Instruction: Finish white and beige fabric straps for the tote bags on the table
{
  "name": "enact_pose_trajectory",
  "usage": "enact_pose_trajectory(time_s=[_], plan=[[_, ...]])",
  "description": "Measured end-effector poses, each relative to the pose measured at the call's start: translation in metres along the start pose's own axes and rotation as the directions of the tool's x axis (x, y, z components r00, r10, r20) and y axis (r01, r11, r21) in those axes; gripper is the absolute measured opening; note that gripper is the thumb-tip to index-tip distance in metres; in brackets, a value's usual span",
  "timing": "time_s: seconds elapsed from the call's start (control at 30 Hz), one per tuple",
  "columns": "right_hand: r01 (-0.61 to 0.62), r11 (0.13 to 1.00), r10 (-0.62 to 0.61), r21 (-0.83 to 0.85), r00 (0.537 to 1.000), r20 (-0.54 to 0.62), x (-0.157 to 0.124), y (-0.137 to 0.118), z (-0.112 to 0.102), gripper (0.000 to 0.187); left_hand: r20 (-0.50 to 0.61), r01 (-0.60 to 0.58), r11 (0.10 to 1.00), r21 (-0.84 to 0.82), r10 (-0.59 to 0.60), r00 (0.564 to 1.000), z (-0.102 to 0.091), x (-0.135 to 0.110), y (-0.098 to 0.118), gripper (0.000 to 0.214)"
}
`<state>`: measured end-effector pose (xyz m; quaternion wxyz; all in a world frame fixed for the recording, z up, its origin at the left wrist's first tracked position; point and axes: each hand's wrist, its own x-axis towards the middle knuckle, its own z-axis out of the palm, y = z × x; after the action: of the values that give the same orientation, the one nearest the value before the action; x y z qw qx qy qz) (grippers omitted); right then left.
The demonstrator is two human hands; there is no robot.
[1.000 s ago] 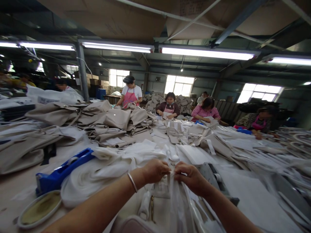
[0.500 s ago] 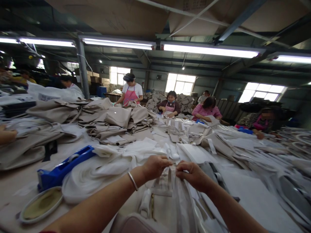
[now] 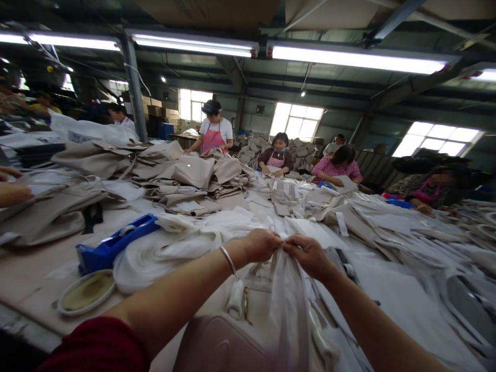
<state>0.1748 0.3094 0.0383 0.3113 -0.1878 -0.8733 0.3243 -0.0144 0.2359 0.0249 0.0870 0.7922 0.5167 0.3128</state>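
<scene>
My left hand (image 3: 262, 245) and my right hand (image 3: 308, 254) meet in front of me, fingertips pinched together. Between them they grip the upper end of a translucent white wrapping strip (image 3: 287, 302), which hangs down over a bag. That bag (image 3: 227, 343), beige to pinkish, lies close to me at the bottom of the view. A brass-coloured zipper (image 3: 245, 305) shows on it, with a white-wrapped strap piece (image 3: 235, 299) beside it. My fingers hide the exact point of the pinch.
To the left are a blue tape dispenser (image 3: 116, 243), a coil of white wrapping (image 3: 145, 263) and a round dish (image 3: 87, 292). A grey tape dispenser (image 3: 343, 263) lies right of my hands. Bag pieces (image 3: 194, 173) are heaped ahead. Several co-workers (image 3: 216, 132) are around the table.
My hands have come closer together and slightly up in the view, with the strip now hanging more plainly below them. The camera view has shifted, showing more of my left sleeve.
</scene>
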Motion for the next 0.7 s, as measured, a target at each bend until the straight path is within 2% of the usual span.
enact_pose_trajectory(time_s=[0.13, 0.27, 0.33, 0.43, 0.57, 0.63, 0.7], plan=[[-0.03, 0.999, 0.032, 0.027, 0.997, -0.069, 0.015, 0.006, 0.001, 0.018, 0.003, 0.077, 0.978, -0.194, -0.078, 0.997, 0.003, 0.001, -0.003, 0.018], [-0.044, 0.995, 0.051, 0.087, 0.995, -0.081, 0.014, 0.005, 0.004, 0.019, 0.039, 0.15, 0.921, -0.359, -0.146, 0.988, 0.001, -0.009, -0.005, 0.021], [-0.048, 0.992, 0.055, 0.121, 0.997, -0.06, 0.008, 0.003, 0.003, 0.02, 0.103, 0.192, 0.885, -0.425, -0.163, 0.981, -0.001, -0.013, -0.009, 0.022], [-0.07, 0.985, 0.077, 0.156, 0.996, -0.039, -0.003, 0.003, -0.001, 0.023, 0.261, 0.288, 0.816, -0.501, -0.175, 0.949, -0.003, -0.016, -0.018, 0.033], [-0.11, 0.979, 0.115, 0.172, 0.993, -0.022, -0.012, 0.011, -0.008, 0.024, 0.367, 0.406, 0.751, -0.521, -0.232, 0.901, 0.008, -0.013, -0.035, 0.048], [-0.136, 0.969, 0.14, 0.206, 0.99, -0.006, -0.013, 0.013, -0.009, 0.024, 0.372, 0.412, 0.769, -0.488, -0.244, 0.896, 0.019, -0.007, -0.042, 0.047], [-0.155, 0.959, 0.158, 0.237, 0.987, 0.008, -0.013, 0.013, -0.008, 0.024, 0.336, 0.37, 0.82, -0.436, -0.233, 0.912, 0.03, 0.0, -0.046, 0.042]])
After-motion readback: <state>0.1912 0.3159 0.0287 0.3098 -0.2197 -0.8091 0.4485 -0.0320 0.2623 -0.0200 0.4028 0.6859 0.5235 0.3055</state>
